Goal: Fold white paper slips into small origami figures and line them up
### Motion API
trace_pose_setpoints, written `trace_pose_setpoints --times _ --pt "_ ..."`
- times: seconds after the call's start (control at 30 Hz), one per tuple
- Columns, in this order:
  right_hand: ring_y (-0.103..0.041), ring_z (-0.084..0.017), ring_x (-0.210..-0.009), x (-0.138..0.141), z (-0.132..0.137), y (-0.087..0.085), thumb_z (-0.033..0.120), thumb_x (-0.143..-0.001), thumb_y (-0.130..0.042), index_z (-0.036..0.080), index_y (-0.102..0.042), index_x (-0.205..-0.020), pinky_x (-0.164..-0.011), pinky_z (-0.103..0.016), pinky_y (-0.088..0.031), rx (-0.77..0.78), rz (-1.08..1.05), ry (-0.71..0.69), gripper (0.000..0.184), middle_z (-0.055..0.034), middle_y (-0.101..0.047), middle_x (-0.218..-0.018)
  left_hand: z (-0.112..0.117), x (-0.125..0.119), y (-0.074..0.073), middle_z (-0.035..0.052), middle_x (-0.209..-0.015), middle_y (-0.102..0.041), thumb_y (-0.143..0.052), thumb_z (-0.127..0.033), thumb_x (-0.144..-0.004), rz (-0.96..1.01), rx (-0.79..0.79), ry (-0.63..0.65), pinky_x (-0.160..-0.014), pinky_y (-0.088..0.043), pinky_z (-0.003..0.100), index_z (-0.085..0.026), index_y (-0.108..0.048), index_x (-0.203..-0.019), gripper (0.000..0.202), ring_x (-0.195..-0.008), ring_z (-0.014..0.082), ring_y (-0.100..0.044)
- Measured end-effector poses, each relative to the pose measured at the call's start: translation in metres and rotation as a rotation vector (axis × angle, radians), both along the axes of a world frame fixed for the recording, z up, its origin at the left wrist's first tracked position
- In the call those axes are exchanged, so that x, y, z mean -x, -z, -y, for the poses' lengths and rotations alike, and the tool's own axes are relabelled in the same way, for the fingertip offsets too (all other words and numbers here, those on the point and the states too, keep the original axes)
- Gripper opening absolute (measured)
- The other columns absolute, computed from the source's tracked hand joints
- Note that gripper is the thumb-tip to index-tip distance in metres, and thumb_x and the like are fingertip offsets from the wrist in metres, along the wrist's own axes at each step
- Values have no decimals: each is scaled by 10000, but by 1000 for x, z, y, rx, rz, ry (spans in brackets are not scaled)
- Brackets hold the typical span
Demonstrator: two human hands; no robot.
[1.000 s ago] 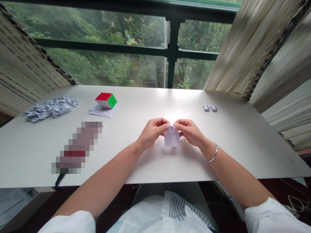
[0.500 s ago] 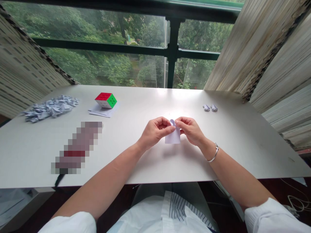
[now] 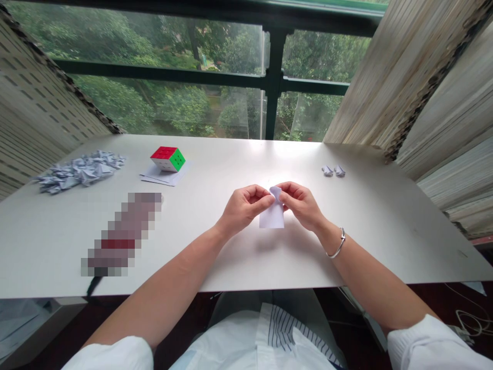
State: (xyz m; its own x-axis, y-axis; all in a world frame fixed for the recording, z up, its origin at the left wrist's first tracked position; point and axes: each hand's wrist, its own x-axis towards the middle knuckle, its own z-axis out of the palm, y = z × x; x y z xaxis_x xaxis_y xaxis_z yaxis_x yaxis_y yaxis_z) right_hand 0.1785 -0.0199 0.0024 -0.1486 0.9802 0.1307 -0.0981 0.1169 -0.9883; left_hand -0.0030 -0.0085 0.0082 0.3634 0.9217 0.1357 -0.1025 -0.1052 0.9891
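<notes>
A small white sheet of paper (image 3: 271, 218) is held up over the middle of the table, its top edge curled over. My left hand (image 3: 246, 206) pinches it from the left between thumb and fingers. From the other side my right hand (image 3: 302, 204) grips the curled upper part, thumb in front. Parts of the fingers behind the paper are hidden. To the right, two small folded paper pieces (image 3: 333, 171) lie side by side on the table.
A puzzle cube (image 3: 168, 159) rests on flat paper sheets (image 3: 175, 179) at the back left. Further left is a heap of folded paper pieces (image 3: 82, 172). A pixelated object (image 3: 123, 234) lies at the front left of the white table (image 3: 370, 231). Window and curtains stand behind.
The paper has shifted slightly left, and its rounded top loop now shows as a wider flap bent over. My right hand's fingers have moved a little up and around it.
</notes>
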Motion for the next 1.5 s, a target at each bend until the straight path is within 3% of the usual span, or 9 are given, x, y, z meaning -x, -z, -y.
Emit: trace_pose_setpoints --times 0.27,0.4,0.5,0.67,0.77,1.1,1.3,1.4,1.5 --pt "-605 -127 -675 -1 1 -3 461 -771 -727 190 -642 -845 -554 -247 -549 12 26 -30 294 -1 -629 -766 -1 -1 1 14 -750 -628 -731 -373 -762 -105 -73 -55 -602 -456 240 -150 -623 -787 249 -653 116 -565" --pt "-640 -151 -707 -6 0 -6 577 -831 -619 169 -643 -776 -575 -259 -552 94 79 -71 412 -34 -651 -773 3 -3 4 23 -758 -636 -664 -250 -772 -355 -393 -173 -606 -453 254 -164 -624 -767 96 -655 125 -557" --pt "-647 -159 -749 -8 0 -6 561 -802 -673 169 -629 -772 -594 -251 -544 130 120 -89 396 -37 -661 -785 3 -4 7 17 -756 -624 -616 -165 -760 -474 -620 -239 -614 -439 255 -177 -610 -757 14 -652 123 -541" --pt "-635 -149 -767 -6 1 -7 500 -772 -727 170 -632 -785 -635 -254 -536 149 162 -100 344 -34 -671 -811 2 -3 11 26 -794 -615 -583 -137 -778 -518 -769 -254 -646 -436 263 -193 -579 -774 56 -709 141 -562" --pt "-616 -134 -737 -5 2 -7 452 -746 -757 172 -637 -786 -638 -254 -529 142 166 -93 307 -23 -662 -798 3 -4 11 28 -793 -614 -582 -146 -775 -532 -738 -252 -669 -440 272 -199 -578 -790 55 -720 151 -564" --pt "-579 -117 -706 -2 1 -4 378 -724 -764 175 -626 -764 -660 -267 -522 139 90 -64 248 8 -615 -744 9 -6 8 -11 -756 -619 -575 -267 -832 -437 -399 -229 -614 -412 253 -198 -575 -916 109 -605 121 -503" --pt "-575 -114 -694 -2 1 -3 387 -731 -754 171 -613 -750 -659 -265 -514 118 70 -25 259 12 -608 -725 6 -6 11 -11 -792 -628 -597 -278 -827 -470 -413 -209 -635 -423 250 -209 -579 -986 175 -623 121 -523" --pt "-567 -109 -687 -1 0 -2 399 -725 -757 173 -612 -743 -664 -261 -504 110 73 -23 269 15 -607 -720 4 -6 12 20 -876 -662 -610 -238 -801 -460 -423 -216 -659 -438 254 -203 -606 -958 161 -706 140 -574" --pt "-547 -102 -672 0 0 -2 417 -719 -759 172 -603 -724 -661 -258 -498 107 89 -21 290 20 -590 -708 3 -5 12 16 -818 -656 -595 -254 -819 -425 -386 -213 -635 -432 255 -197 -609 -899 99 -677 139 -562"
